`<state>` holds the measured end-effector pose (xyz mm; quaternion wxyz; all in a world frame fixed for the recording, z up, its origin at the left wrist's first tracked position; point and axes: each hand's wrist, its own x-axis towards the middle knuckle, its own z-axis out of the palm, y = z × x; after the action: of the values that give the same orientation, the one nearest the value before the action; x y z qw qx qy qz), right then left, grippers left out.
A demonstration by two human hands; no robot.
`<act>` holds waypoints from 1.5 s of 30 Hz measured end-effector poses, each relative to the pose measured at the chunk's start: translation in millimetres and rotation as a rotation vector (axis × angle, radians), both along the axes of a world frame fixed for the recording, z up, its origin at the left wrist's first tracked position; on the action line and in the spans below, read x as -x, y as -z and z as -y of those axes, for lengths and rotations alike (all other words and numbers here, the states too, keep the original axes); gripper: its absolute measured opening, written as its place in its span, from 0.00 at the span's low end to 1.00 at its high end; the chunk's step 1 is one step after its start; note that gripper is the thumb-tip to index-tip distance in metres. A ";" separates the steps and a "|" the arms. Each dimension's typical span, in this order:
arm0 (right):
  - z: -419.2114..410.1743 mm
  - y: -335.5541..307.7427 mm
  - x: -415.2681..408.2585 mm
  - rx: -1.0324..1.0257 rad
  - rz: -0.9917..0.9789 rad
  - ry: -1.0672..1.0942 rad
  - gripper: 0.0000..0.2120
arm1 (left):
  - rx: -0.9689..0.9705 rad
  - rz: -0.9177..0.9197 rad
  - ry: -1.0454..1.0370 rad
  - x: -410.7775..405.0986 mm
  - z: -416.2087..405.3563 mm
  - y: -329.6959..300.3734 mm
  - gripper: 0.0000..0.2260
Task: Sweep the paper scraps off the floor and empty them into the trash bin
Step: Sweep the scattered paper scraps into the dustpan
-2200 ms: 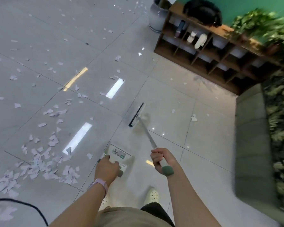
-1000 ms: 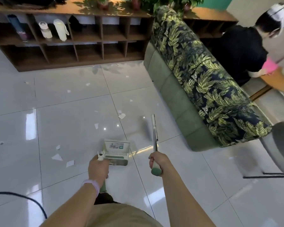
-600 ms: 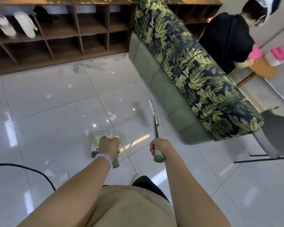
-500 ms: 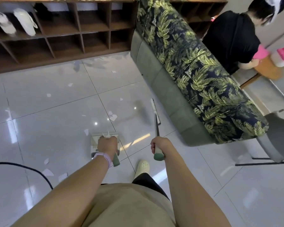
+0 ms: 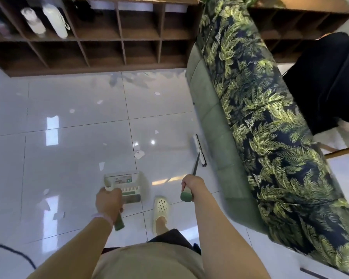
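Glossy tile floor [image 5: 73,158] w/ loose paper scraps [image 5: 139,154] mid-floor. Left hand [image 5: 108,202] grips dustpan [image 5: 123,183] handle, right hand [image 5: 190,184] grips broom [image 5: 199,150], head by sofa [image 5: 210,125] base. Prob. gathering step; next: sweep scraps toward pan. Bin not in view.

There is a single view, from a wide-angle camera worn on the person's head, looking forward and steeply down. Both forearms reach into the frame from the bottom edge, close to the lens, with the left hand [image 5: 108,200] and right hand [image 5: 192,183] near the centre. The tiled floor [image 5: 69,158] fills the middle, a wooden shelf unit [image 5: 101,37] runs along the top, and a leaf-patterned sofa [image 5: 270,137] bends down the right side.
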<state>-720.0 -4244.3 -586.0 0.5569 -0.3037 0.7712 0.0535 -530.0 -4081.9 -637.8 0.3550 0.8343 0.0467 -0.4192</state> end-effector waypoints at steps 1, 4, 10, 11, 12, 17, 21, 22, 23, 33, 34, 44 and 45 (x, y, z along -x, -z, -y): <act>15.7 2.4 4.5 -0.011 0.004 -0.029 0.05 | 0.007 0.012 -0.008 10.8 8.2 2.1 0.08; 47.7 11.9 14.9 -0.069 0.026 -0.092 0.05 | 0.002 0.014 -0.004 43.7 24.9 9.0 0.09; 58.9 26.2 4.8 -0.214 0.105 -0.218 0.05 | -0.027 0.015 -0.073 67.4 26.9 12.5 0.07; 55.9 27.5 3.1 -0.232 0.107 -0.253 0.04 | -0.038 0.014 -0.083 67.7 22.2 13.7 0.07; 51.6 27.0 2.2 -0.247 0.100 -0.277 0.04 | -0.051 0.019 -0.091 67.5 16.9 14.2 0.08; 11.3 24.1 -2.7 -0.323 0.077 -0.542 0.08 | -0.090 0.059 -0.090 69.8 -8.3 13.6 0.10; -19.9 20.3 -26.9 -0.343 0.129 -0.686 0.05 | -0.099 0.061 -0.086 85.6 -22.8 9.4 0.08; -27.0 19.6 -35.6 -0.340 0.151 -0.715 0.05 | -0.102 0.067 -0.084 88.6 -28.7 6.5 0.07; -34.6 18.9 -44.0 -0.346 0.167 -0.754 0.07 | -0.103 0.079 -0.070 90.6 -37.3 3.8 0.05; -78.3 9.0 -74.2 -0.579 0.472 -0.510 0.09 | 0.025 0.048 -0.292 102.7 -126.5 -16.1 0.03; -82.6 6.7 -68.1 -0.599 0.494 -0.478 0.08 | 0.059 0.030 -0.394 103.8 -127.6 -18.6 0.03; -61.9 -19.0 -14.9 -0.221 0.303 -0.413 0.07 | 0.219 0.018 -0.560 96.7 -109.6 -30.1 0.12; -53.8 -19.5 -12.5 -0.190 0.299 -0.381 0.06 | 0.226 0.029 -0.564 91.5 -104.5 -30.7 0.11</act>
<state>-707.4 -4190.4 -566.4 0.6709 -0.3941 0.6006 0.1842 -621.6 -3977.4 -607.1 0.5487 0.7495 0.2243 -0.2946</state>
